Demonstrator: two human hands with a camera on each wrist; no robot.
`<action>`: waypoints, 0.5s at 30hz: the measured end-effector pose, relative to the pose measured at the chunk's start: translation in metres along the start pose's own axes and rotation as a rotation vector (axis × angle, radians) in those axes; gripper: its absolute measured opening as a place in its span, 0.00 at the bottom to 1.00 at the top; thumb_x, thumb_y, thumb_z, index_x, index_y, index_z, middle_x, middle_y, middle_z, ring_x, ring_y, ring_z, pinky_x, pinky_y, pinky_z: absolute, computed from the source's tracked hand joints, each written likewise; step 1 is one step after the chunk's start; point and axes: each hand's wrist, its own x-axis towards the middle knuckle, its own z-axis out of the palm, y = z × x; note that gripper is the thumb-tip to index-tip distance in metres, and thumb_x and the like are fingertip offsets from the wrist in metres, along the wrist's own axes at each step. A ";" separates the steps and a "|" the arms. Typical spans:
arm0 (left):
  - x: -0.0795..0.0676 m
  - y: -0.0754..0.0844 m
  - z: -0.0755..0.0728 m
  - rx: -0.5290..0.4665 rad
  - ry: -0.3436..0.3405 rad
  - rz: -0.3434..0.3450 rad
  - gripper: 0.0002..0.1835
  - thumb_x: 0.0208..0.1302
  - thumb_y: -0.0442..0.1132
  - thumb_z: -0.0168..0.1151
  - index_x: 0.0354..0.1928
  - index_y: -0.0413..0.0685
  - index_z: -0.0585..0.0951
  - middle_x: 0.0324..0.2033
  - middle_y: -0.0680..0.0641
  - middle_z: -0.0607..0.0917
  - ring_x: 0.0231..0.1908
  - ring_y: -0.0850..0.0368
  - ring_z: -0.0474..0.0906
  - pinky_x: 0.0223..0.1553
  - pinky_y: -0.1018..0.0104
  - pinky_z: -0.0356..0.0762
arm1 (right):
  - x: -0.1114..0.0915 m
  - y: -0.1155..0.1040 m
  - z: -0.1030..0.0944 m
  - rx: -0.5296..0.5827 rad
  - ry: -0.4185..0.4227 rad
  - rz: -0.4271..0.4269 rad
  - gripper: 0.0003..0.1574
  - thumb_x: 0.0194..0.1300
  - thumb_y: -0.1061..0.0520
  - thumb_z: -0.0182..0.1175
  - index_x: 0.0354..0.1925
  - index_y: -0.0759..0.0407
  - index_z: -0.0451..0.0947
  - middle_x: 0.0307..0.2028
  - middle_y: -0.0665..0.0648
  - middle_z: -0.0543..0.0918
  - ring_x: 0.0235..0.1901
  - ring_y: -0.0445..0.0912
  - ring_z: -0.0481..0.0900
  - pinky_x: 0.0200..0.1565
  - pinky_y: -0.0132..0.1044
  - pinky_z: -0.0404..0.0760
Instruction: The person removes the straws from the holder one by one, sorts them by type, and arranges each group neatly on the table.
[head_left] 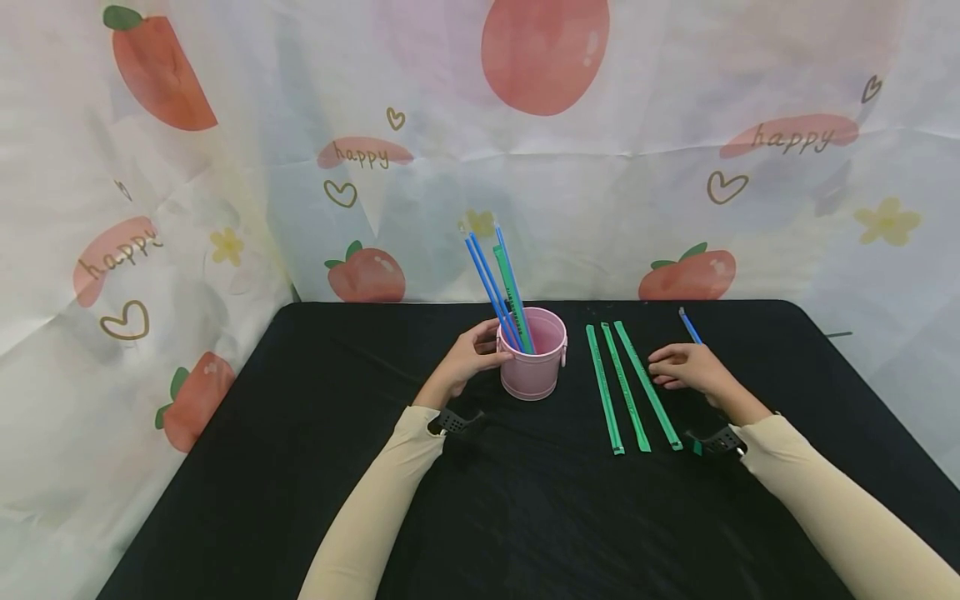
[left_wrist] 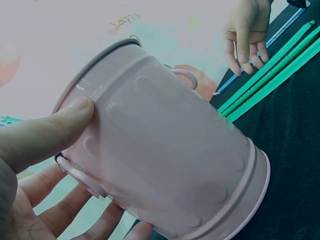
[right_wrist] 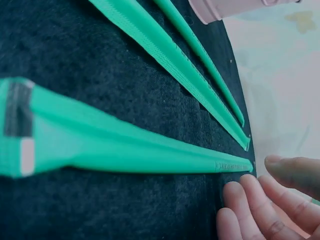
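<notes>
My left hand (head_left: 467, 360) holds a small pink bucket (head_left: 529, 377) by its left side, thumb on the near wall and fingers around the handle side, as the left wrist view shows. Inside the bucket lean several blue straws (head_left: 483, 273) and a green wrapped straw (head_left: 514, 300). To its right, three green wrapped straws (head_left: 627, 387) lie side by side on the black cloth. My right hand (head_left: 693, 368) hovers beside the rightmost one with loosely bent fingers and nothing between them. A blue straw (head_left: 691, 326) lies partly hidden behind that hand.
A black cloth (head_left: 315, 433) covers the table, whose back edge meets a pale printed curtain (head_left: 450, 75). The curtain also runs along the left side. A small green end (head_left: 697, 447) shows by the right wrist strap.
</notes>
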 end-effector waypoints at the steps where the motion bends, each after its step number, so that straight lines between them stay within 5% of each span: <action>1: 0.000 0.000 0.000 0.002 -0.001 0.001 0.36 0.60 0.29 0.60 0.70 0.45 0.60 0.66 0.37 0.66 0.64 0.40 0.67 0.58 0.50 0.73 | -0.001 0.001 0.000 0.000 0.008 -0.015 0.27 0.67 0.56 0.56 0.55 0.77 0.68 0.45 0.69 0.83 0.33 0.39 0.84 0.39 0.37 0.85; 9: 0.000 0.000 0.000 0.005 -0.001 0.003 0.35 0.60 0.29 0.60 0.69 0.45 0.60 0.66 0.38 0.66 0.64 0.40 0.67 0.58 0.51 0.73 | -0.005 0.006 -0.002 -0.035 0.075 -0.124 0.26 0.67 0.55 0.56 0.55 0.74 0.70 0.45 0.73 0.81 0.32 0.33 0.83 0.37 0.33 0.84; 15: 0.000 0.000 0.000 0.005 0.002 0.002 0.35 0.60 0.29 0.60 0.69 0.45 0.60 0.66 0.37 0.66 0.64 0.40 0.67 0.58 0.50 0.73 | -0.005 0.008 -0.002 -0.025 0.127 -0.232 0.23 0.67 0.56 0.57 0.53 0.73 0.71 0.37 0.56 0.86 0.33 0.30 0.82 0.36 0.31 0.83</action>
